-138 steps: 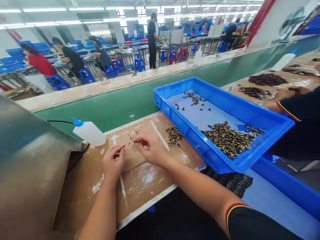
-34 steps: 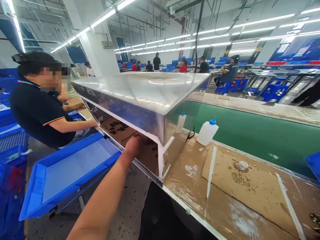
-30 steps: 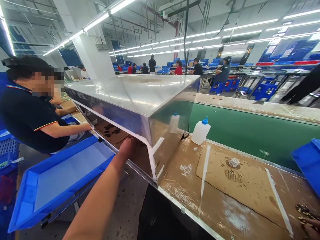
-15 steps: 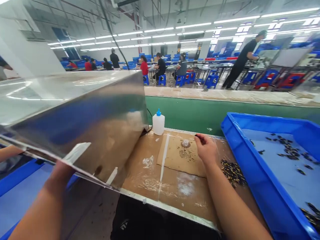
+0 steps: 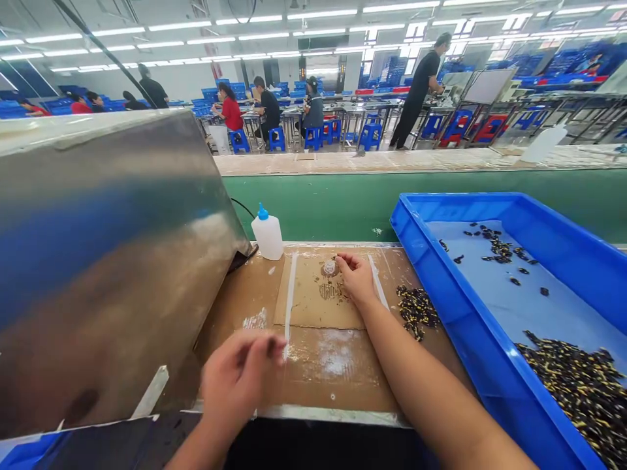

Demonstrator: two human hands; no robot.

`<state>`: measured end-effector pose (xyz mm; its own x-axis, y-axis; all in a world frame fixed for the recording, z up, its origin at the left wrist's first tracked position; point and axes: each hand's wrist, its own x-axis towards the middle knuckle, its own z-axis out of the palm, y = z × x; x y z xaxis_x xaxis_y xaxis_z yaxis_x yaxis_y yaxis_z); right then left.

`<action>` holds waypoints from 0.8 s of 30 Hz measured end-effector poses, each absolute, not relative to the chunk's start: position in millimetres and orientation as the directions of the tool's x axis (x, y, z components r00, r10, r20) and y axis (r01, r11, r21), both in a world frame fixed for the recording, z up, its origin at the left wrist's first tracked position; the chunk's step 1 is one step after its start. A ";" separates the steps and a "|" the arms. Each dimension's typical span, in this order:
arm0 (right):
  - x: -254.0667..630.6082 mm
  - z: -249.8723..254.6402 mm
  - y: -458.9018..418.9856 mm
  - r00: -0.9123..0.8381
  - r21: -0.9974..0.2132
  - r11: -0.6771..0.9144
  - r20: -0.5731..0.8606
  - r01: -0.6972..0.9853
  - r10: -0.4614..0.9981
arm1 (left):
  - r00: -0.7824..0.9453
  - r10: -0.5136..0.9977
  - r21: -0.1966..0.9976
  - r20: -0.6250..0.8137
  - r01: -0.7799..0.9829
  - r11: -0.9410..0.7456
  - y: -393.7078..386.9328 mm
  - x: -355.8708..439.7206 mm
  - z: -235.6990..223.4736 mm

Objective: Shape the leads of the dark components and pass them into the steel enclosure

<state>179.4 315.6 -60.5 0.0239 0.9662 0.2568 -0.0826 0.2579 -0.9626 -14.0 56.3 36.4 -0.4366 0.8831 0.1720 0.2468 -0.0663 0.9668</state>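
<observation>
My right hand [image 5: 356,279] is closed in a pinch over the cardboard sheet [image 5: 313,313], with a small dark part barely showing at its fingertips. Just left of those fingertips sits a small clear round piece [image 5: 330,267] on a wet-looking dark patch. My left hand [image 5: 240,372] hangs over the near left of the bench, fingers curled and smeared by motion; whether it holds anything is unclear. A pile of small black-and-yellow parts [image 5: 417,309] lies on the bench right of my right forearm.
A large blue tray [image 5: 441,294] with more black-and-yellow parts stands on the right. A white bottle with a blue nozzle [image 5: 268,236] is behind the cardboard. To the left rises a metal box [image 5: 122,261]. Beyond the green strip [image 5: 318,202], several people sit or stand at benches.
My left hand has come out from beneath the metal box to over the bench. My right hand is now closer to the clear round piece. The view has turned right.
</observation>
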 end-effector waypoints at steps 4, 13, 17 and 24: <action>182.1 -58.1 311.9 0.029 -0.948 0.319 0.318 -0.015 0.948 | -0.262 0.944 0.905 -0.203 -0.419 0.078 157.1 19.7 20.9; 184.6 -53.2 314.5 0.083 -0.928 0.365 0.371 0.081 0.925 | -0.233 0.948 0.845 -0.217 -0.531 0.063 221.4 24.0 -16.5; 182.2 -49.6 314.9 0.077 -0.927 0.365 0.372 0.090 0.925 | -0.263 0.948 0.904 -0.179 -0.424 0.053 218.3 18.2 -21.7; 185.5 -51.6 314.5 0.046 -0.884 0.419 0.436 0.208 0.899 | -0.315 0.938 0.969 -0.143 -0.238 0.068 220.0 10.5 -28.0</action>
<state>185.5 314.5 -51.6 0.0458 0.8987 0.4362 0.2081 0.4185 -0.8840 10.5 220.0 -28.0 -0.3150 0.9382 -0.1434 -0.2380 0.0682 0.9689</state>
